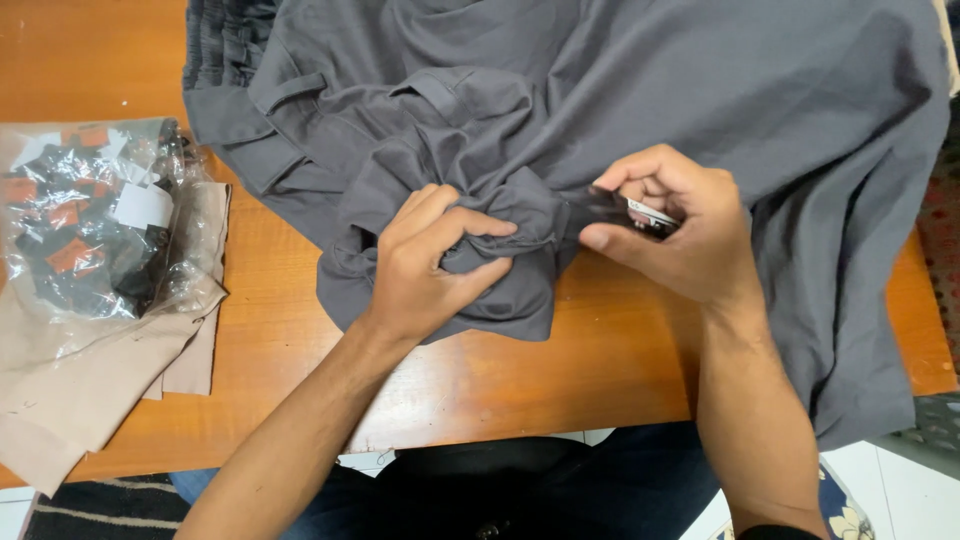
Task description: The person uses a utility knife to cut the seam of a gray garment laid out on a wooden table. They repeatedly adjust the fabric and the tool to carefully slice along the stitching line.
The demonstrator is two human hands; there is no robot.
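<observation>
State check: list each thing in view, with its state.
Grey garment: spread over the table, bunched at the hands.
Left hand: shut on a grey fold.
Right hand: shut on a small dark tool, kind unclear.
Clear plastic bag: full, lying on beige fabric.
Wooden table: partly covered.

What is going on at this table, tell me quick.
A person seated at a wooden table is working on a grey garment spread across it. The left hand bunches a fold of the fabric, while the right hand pinches the cloth beside it and holds a small dark tool, too hidden to identify. To the left lie a clear plastic bag of dark items with orange tags and some beige cloth.
</observation>
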